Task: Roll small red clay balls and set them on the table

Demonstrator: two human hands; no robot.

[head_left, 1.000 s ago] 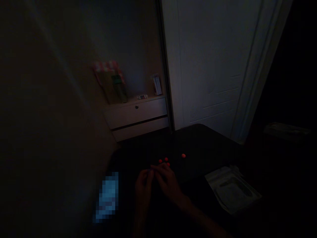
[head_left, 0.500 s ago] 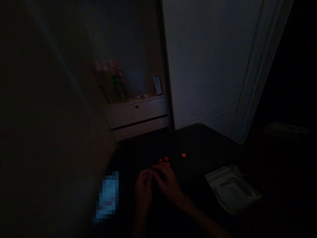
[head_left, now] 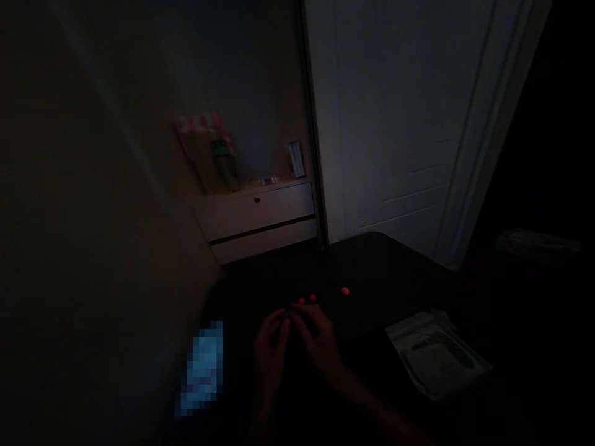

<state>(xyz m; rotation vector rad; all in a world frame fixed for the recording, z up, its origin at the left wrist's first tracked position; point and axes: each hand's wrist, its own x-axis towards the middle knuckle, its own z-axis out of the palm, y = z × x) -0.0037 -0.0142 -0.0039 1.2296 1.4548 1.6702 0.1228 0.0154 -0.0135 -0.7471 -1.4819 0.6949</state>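
Note:
In the dim head view, my left hand (head_left: 270,337) and my right hand (head_left: 318,334) meet over the dark table (head_left: 390,272). Their fingertips pinch a small dark bluish-purple lump (head_left: 290,314) between them; its kind is too dark to make out. Just beyond my right fingers lie two small red balls, one on the left (head_left: 302,301) and one on the right (head_left: 313,298). A lighter, pinkish-red ball (head_left: 345,291) sits apart, farther right on the table.
A pale flat packet (head_left: 437,356) lies at the table's right front. On the left is a blurred-out bright blue patch (head_left: 202,371). Behind the table stand a drawer unit (head_left: 260,214) with several things on top and a white door (head_left: 385,124).
My right hand has shifted slightly and its fingers have spread around the small lump, which shows more now. A third red ball by those fingers is now hidden. The separate pinkish-red ball stays put.

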